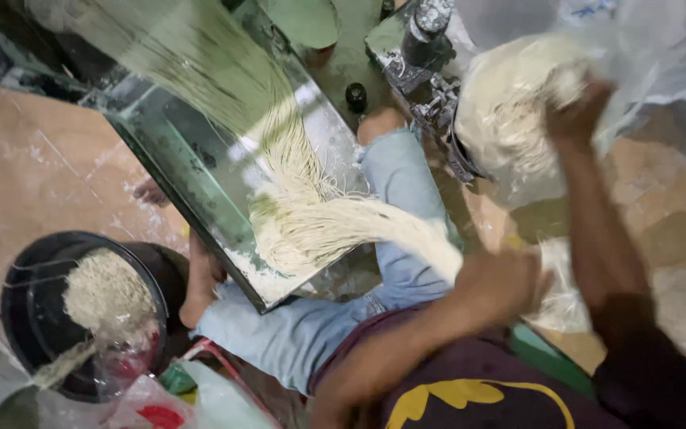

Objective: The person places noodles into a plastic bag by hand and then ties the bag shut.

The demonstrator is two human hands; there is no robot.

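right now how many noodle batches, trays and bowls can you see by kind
pale noodle batches: 2, a strand bundle and a mound
shiny metal tray: 1
round black bowl of crumbs: 1
total: 4

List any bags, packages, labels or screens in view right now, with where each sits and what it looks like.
Clear plastic bag: top right, crumpled, see-through, around the pale noodle bundle that the right hand grips.
Clear plastic sheet or bag: on the floor beside the left hand, wrinkled, whitish.
Plastic bags: bottom left by the black bucket, translucent with red and green patches.
No screens or signs visible.
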